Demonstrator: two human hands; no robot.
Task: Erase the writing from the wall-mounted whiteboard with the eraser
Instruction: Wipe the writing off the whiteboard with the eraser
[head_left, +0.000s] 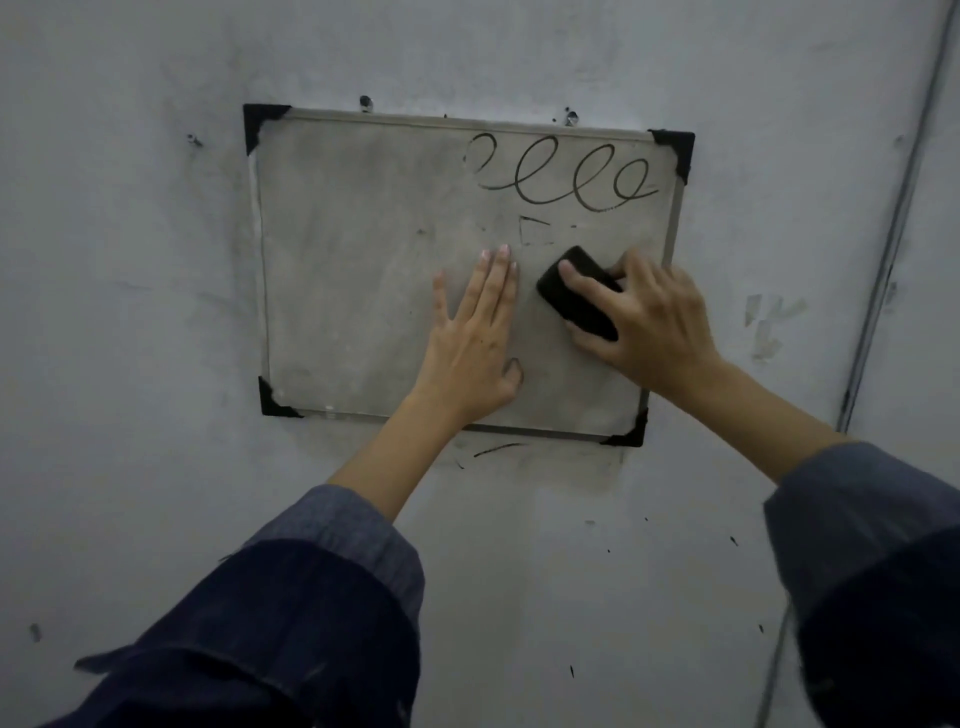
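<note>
A grey-smudged whiteboard (353, 270) with black corner caps hangs on the wall. A looping black scribble (561, 174) runs across its upper right. Below it shows a faint partial square outline (535, 231). My right hand (649, 322) grips a black eraser (574, 293) and holds it against the board's right middle, just under the faint outline. My left hand (478, 338) lies flat on the board with straight fingers, left of the eraser.
The board hangs from two screws (365, 102) on a grey scuffed wall (130, 312). A thin pipe (893, 223) runs down the wall at the right. Small black marks (496, 449) dot the wall under the board.
</note>
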